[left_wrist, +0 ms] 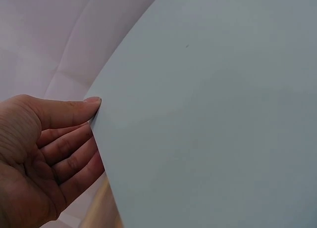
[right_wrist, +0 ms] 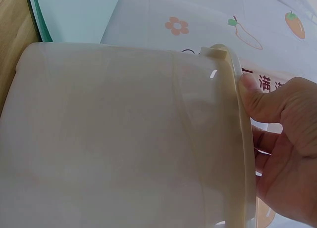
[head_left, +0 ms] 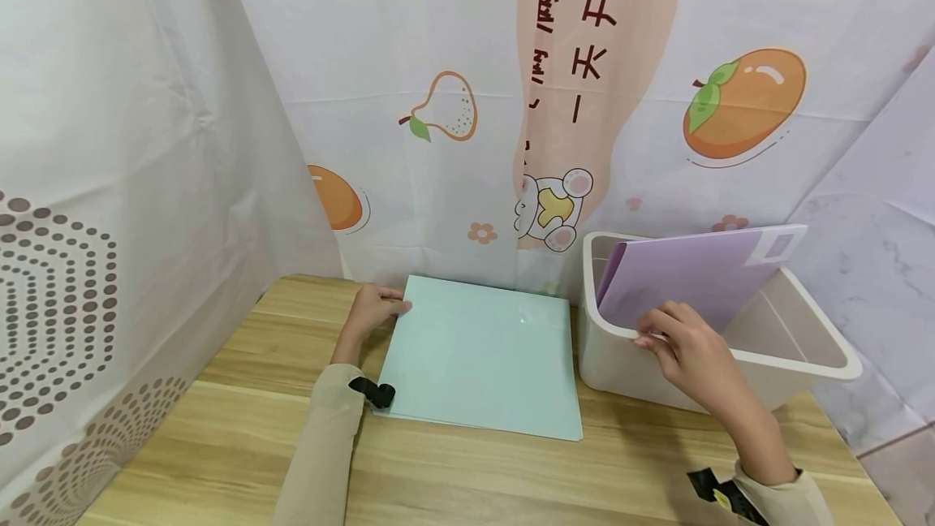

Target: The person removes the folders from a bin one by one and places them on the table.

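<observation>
On the table lies a flat pale green folder (head_left: 482, 355), with layered edges showing along its bottom. My left hand (head_left: 374, 311) pinches its left edge near the upper corner; in the left wrist view the thumb (left_wrist: 79, 112) presses on top and the other fingers sit beneath. To the right stands a white plastic bin (head_left: 643, 376) with a purple folder (head_left: 687, 274) leaning upright inside it, a pale label near its top right corner. My right hand (head_left: 690, 355) grips the bin's front rim, thumb outside and fingers over the inner side, as the right wrist view shows.
The wooden table (head_left: 453, 477) runs up to a white curtain (head_left: 409, 23) printed with fruit and lettering. Another dotted curtain (head_left: 146, 185) hangs on the left. The bin stands close to the table's right edge. Black straps (head_left: 372, 392) sit on the sleeves.
</observation>
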A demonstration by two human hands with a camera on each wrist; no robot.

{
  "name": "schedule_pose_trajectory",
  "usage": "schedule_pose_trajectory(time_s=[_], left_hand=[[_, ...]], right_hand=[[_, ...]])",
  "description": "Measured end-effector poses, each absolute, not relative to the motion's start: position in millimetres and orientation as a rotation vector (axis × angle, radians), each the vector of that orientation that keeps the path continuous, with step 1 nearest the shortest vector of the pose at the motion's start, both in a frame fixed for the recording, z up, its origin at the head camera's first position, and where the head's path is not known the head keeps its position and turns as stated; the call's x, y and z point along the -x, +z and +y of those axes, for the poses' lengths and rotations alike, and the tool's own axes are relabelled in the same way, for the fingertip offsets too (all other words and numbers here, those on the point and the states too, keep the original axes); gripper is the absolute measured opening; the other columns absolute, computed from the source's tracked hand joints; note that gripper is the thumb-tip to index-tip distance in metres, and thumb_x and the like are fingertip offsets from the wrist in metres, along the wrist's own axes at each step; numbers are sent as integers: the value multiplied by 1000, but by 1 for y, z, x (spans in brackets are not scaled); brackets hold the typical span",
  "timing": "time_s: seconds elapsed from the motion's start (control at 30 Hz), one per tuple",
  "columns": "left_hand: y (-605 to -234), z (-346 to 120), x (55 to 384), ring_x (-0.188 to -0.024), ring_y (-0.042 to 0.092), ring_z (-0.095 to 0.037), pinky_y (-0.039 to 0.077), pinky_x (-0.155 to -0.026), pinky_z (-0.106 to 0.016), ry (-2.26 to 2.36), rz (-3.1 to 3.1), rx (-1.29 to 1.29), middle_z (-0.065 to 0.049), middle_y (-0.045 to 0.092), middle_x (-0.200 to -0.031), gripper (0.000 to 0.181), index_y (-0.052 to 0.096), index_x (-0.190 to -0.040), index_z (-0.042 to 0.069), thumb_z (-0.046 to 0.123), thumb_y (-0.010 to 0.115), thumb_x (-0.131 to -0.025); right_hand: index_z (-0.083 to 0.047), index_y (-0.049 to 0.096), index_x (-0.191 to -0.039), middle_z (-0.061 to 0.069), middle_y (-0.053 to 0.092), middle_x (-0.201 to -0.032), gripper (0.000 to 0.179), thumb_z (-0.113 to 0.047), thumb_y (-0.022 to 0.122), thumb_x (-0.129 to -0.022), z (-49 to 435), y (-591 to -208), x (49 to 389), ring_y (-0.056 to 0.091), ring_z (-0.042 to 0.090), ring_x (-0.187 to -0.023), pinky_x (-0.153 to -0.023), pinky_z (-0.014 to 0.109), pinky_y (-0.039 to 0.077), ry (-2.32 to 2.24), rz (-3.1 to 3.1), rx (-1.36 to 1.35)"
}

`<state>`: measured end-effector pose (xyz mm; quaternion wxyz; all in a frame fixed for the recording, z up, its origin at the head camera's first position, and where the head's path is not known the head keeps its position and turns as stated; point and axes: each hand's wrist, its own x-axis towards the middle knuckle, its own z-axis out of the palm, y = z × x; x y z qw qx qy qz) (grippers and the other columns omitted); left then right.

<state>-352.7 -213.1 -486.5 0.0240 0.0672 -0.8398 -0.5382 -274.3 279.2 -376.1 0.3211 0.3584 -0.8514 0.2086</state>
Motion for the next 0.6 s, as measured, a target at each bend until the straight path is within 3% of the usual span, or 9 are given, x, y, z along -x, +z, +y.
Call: schedule_pose_trajectory(time_s=[0.23, 0.6], left_hand=[[-486, -212, 352, -76, 68, -15, 58, -69, -27, -1733, -2567, -230, -15, 76, -101, 22, 78, -102, -4, 12, 79, -86], [-481, -210, 349, -75, 65, -15, 57, -65, -25, -1787, -2446, -354, -14, 75, -100, 24, 77, -101, -4, 10, 81, -82]], right_hand=[[-13, 66, -84, -5, 58, -81, 42, -48, 48, -98, 279, -376, 274, 43, 7, -77, -63, 17, 35, 551, -2234, -943], [-13, 66, -84, -5, 59, -82, 49, -53, 41, -99, 278, -377, 275, 43, 9, -77, -64, 18, 35, 553, -2215, -953]])
